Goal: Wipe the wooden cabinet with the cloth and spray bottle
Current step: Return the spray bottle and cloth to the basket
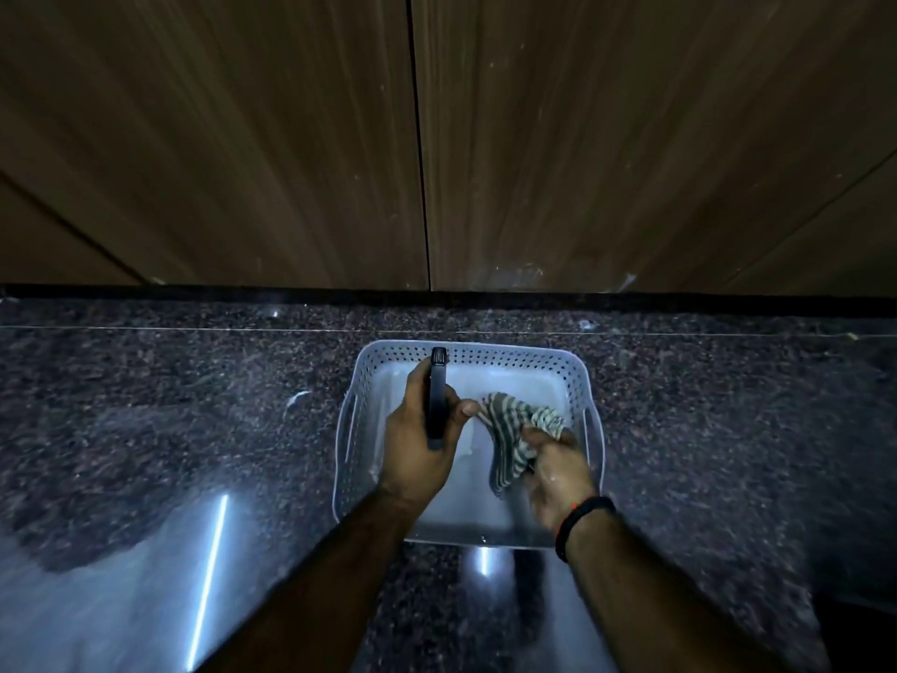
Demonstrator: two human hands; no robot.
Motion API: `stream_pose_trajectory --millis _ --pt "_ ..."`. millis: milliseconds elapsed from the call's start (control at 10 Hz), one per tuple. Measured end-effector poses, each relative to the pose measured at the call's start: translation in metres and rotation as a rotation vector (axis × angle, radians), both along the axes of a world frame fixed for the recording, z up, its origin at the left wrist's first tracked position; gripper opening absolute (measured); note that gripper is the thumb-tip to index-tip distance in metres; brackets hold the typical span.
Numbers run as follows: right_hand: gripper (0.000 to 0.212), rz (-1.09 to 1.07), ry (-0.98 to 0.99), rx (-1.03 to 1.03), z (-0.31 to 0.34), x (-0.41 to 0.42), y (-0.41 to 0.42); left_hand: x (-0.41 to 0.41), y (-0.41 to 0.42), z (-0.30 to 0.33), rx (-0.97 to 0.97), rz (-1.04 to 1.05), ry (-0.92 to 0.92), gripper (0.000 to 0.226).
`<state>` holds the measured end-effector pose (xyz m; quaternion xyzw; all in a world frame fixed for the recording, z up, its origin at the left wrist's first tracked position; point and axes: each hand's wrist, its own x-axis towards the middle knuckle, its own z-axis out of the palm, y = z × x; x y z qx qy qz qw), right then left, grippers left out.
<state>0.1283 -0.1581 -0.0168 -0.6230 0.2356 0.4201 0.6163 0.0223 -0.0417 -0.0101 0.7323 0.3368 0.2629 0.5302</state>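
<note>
Pale grey plastic basket [589, 410] sits on the speckled stone tabletop [194, 405], near the wooden cabinet [242, 138] doors. Over it, the left hand [420, 444] is wrapped around the black spray bottle [436, 398]; the right hand [558, 473] pinches the striped cloth [509, 429].

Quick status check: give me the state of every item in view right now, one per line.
Spray bottle: held in left hand, over the basket.
Cloth: striped, crumpled, gripped by right hand.
Basket: on the counter, holds nothing else visible.
Cabinet doors: closed, speckled with marks.
Counter: dark, glossy, reflecting light.
</note>
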Motion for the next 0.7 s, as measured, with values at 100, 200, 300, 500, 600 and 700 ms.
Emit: stream_pose_trajectory --millis 100,200,300,500,600,700 --pt "0.052 -0.003 0.016 -0.008 -0.011 0.006 0.006 0.005 0.004 -0.022 0.006 0.005 0.053 0.066" --pt "0.06 0.077 -0.023 -0.064 -0.025 0.01 0.012 0.007 0.005 -0.036 -0.005 0.021 0.061 0.059" --pt "0.045 0.276 -0.162 -0.237 -0.03 0.014 0.016 0.009 0.005 -0.039 -0.06 0.036 0.055 0.065" --pt "0.043 0.779 -0.559 -0.63 -0.024 0.019 0.004 0.005 0.007 -0.036 -0.06 0.013 0.145 0.092" --pt "0.067 1.079 -0.76 -0.811 -0.02 0.021 -0.003 0.001 0.013 -0.034 -0.06 -0.054 0.222 0.116" --pt "0.087 1.258 -0.956 -0.845 -0.006 0.018 -0.009 -0.008 0.015 -0.027 0.03 -0.099 0.299 0.138"
